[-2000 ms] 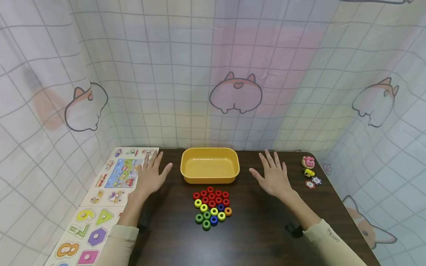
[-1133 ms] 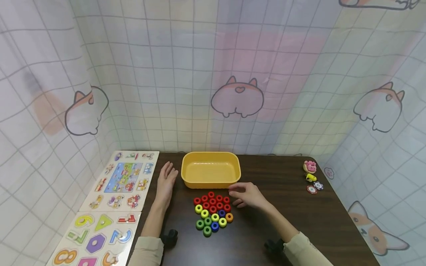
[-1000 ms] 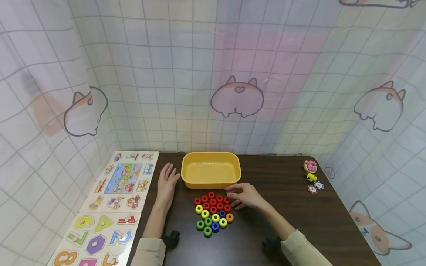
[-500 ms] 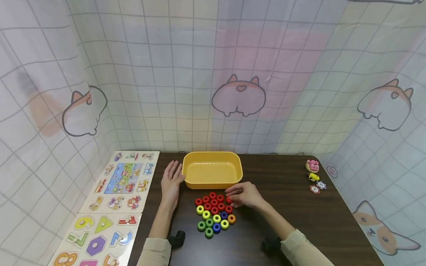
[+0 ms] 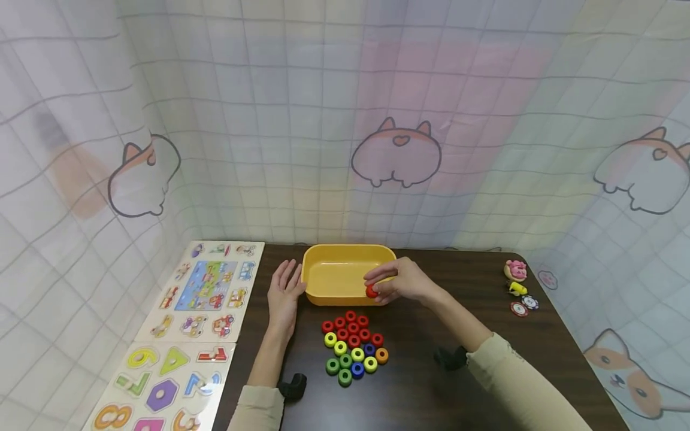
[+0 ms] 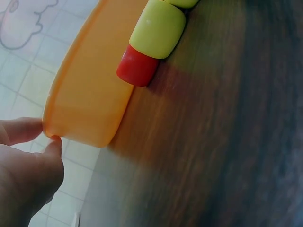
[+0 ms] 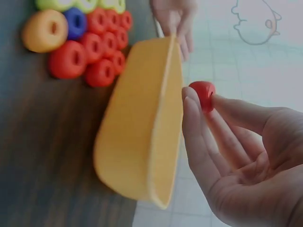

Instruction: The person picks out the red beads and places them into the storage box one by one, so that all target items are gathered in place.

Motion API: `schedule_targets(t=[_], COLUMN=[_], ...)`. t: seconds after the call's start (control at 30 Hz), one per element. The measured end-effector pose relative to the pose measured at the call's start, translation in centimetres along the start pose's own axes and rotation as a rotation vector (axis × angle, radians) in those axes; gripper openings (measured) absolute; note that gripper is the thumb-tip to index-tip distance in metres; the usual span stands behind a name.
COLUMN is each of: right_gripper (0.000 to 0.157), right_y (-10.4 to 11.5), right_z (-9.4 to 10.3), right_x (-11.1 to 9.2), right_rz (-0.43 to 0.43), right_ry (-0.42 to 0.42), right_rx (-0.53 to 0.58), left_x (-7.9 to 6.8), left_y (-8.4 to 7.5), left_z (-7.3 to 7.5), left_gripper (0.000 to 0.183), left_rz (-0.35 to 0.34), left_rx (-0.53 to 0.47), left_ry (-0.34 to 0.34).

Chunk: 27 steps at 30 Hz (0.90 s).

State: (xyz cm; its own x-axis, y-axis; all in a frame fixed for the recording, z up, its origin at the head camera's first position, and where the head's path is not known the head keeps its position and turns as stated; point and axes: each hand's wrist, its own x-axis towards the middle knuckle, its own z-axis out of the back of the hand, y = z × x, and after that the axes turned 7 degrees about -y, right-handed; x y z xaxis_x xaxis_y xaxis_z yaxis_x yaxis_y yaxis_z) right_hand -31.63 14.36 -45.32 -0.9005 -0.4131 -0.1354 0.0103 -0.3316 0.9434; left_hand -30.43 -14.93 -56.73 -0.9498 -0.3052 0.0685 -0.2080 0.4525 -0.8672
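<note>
My right hand (image 5: 406,280) pinches a red ring-shaped bead (image 5: 372,291) between thumb and fingers, over the front right rim of a yellow plastic bin (image 5: 329,299). In the right wrist view this red bead (image 7: 203,96) is held above the bin's rim, clear of it. At the bin's left end, my left hand (image 5: 284,296) has the rim between thumb and finger, as the left wrist view of the bin (image 6: 90,104) shows. In front of the bin lies a cluster of ring-shaped beads: red ones (image 5: 353,328), yellow (image 5: 341,348), green (image 5: 345,377), blue (image 5: 357,370) and one orange (image 5: 382,356).
Two picture puzzle boards, one with vehicles (image 5: 206,286) and one with numbers and shapes (image 5: 163,394), lie along the table's left side. Near the right edge are a pink toy (image 5: 516,270), a small yellow toy (image 5: 517,289) and two poker chips (image 5: 519,309). A patterned curtain surrounds the table.
Both hands came inward from beside the bin. The right hand took a red bead from the cluster's right side and lifted it to the bin's rim. The left hand reached the bin's left end.
</note>
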Motion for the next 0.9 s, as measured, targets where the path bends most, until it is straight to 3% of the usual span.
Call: schedule_targets(t=[0.13, 0.37, 0.63, 0.9], right_gripper=[0.032, 0.037, 0.037, 0.033], right_y=[1.6, 2.5, 0.1, -1.5], right_z=[0.3, -0.8, -3.2, -6.5], right_x=[2.5, 8.1, 13.5, 16.2], right_rz=[0.006, -0.089, -0.195, -0.223], right_ry=[0.049, 0.069, 0.01, 0.008], right_rx=[0.013, 0.036, 0.072, 0.092], left_x=[0.0, -0.3, -0.3, -0.1], left_y=[-0.2, -1.2, -0.8, 0.3], left_z=[-0.4, -0.6, -0.4, -0.4], left_gripper=[0.07, 0.076, 0.075, 0.071], left_rz=[-0.005, 0.03, 0.031, -0.005], left_rx=[-0.027, -0.085, -0.066, -0.02], left_ry=[0.007, 0.008, -0.01, -0.041])
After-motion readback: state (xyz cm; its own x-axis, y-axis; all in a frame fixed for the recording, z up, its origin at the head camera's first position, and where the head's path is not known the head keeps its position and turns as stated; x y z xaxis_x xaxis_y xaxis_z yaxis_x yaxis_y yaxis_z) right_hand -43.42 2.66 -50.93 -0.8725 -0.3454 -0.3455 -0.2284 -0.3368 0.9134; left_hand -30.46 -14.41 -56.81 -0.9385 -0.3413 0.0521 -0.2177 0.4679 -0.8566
